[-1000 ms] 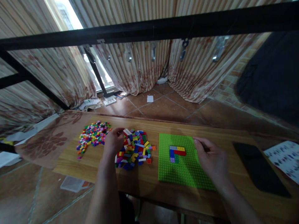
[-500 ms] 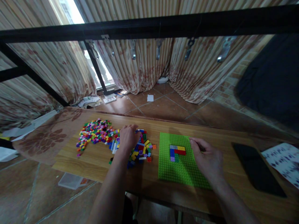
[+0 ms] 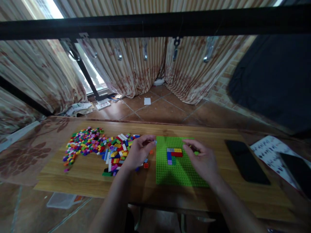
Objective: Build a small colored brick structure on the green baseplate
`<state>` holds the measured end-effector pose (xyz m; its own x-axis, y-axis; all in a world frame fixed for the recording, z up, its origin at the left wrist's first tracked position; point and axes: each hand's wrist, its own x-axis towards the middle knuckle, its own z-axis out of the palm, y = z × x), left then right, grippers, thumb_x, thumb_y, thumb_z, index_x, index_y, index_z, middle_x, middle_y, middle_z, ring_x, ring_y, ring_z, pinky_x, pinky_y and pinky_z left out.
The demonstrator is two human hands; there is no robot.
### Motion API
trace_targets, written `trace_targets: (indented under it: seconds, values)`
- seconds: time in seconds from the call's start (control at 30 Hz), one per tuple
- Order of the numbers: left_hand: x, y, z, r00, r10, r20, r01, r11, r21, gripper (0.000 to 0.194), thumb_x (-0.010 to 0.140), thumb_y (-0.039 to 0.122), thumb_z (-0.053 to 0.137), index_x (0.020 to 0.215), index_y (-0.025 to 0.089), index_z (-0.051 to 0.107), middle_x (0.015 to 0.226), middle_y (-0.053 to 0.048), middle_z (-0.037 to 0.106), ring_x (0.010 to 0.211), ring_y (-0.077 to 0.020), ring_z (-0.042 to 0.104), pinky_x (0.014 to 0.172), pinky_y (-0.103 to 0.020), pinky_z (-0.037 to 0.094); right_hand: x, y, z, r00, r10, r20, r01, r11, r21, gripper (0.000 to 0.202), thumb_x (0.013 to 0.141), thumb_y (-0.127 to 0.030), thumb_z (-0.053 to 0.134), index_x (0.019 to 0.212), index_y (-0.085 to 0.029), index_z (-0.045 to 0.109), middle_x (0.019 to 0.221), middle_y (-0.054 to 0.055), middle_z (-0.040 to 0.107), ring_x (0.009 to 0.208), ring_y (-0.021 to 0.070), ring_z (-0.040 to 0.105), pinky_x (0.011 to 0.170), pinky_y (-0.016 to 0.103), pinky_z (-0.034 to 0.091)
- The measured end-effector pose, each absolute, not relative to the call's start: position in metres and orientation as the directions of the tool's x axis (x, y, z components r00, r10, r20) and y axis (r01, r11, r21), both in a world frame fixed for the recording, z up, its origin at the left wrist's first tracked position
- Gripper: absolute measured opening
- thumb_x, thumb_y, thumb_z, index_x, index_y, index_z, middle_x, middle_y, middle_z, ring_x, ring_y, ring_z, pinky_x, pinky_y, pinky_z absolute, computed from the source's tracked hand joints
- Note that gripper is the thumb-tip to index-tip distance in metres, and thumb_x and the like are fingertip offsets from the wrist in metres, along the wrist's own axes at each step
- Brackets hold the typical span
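At lower centre, the left hand (image 3: 138,152) pinched one pale brick (image 3: 155,142), the right hand (image 3: 202,160), grip unclear, overhung one baseplate (image 3: 170,176), and two brick piles (image 3: 85,140) lay lower left.

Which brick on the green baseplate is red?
The long red brick, along the near side of the yellow brick; no other brick on the baseplate is red.

My left forearm (image 3: 113,200): one, bare, slanting forward and inward. My left hand (image 3: 139,152): one, palm inward, fingers bent, thumb close to the index tip. My right forearm (image 3: 232,202): one, bare, likewise slanted. My right hand (image 3: 201,160): one, fingers curled, apart from its fellow.
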<state>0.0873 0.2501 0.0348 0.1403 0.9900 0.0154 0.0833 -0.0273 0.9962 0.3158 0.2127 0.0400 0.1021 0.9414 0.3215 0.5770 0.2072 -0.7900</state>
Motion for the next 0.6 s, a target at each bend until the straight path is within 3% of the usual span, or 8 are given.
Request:
trace_targets:
  seconds: [0.1,0.2,0.37,0.6]
  values:
    - [0.116,0.238,0.038,0.287,0.952,-0.103,-0.228,0.172,0.958,0.028,0.074,0.028,0.07,0.099,0.014,0.068,0.09,-0.004,0.07,0.081,-0.0142,0.064,0.08,-0.028,0.05,0.313,0.209,0.042,-0.049,0.952,0.303,0.516,0.284,-0.808,0.023,0.084,-0.03,0.06,0.105,-0.023,0.067,0.093,0.003,0.067,0.07,0.0139,0.06,0.068,0.029,0.05]
    - [0.134,0.232,0.04,0.382,0.906,-0.181,-0.369,0.329,0.869,0.03,0.07,0.026,0.075,0.098,0.014,0.069,0.087,-0.003,0.069,0.075,-0.0119,0.063,0.077,-0.026,0.049,0.312,0.207,0.041,-0.123,0.95,0.288,0.468,0.311,-0.827,0.026,0.083,-0.028,0.063,0.109,-0.025,0.065,0.099,0.003,0.065,0.074,0.0142,0.06,0.07,0.03,0.05]
    - [0.146,0.232,0.036,0.42,0.876,-0.237,-0.465,0.432,0.773,0.034,0.066,0.024,0.08,0.096,0.013,0.069,0.085,-0.003,0.07,0.071,-0.0093,0.063,0.076,-0.024,0.049,0.317,0.208,0.042,-0.161,0.948,0.275,0.457,0.318,-0.831,0.018,0.085,-0.028,0.062,0.102,-0.025,0.068,0.096,0.003,0.066,0.083,0.0162,0.062,0.075,0.031,0.05]
    - [0.155,0.233,0.03,0.418,0.872,-0.253,-0.43,0.436,0.791,0.036,0.065,0.025,0.08,0.096,0.012,0.068,0.084,-0.004,0.07,0.07,-0.0103,0.064,0.076,-0.025,0.049,0.321,0.207,0.045,-0.204,0.93,0.307,0.515,0.368,-0.774,0.016,0.087,-0.026,0.059,0.099,-0.025,0.069,0.094,0.003,0.067,0.087,0.0173,0.063,0.078,0.032,0.05]
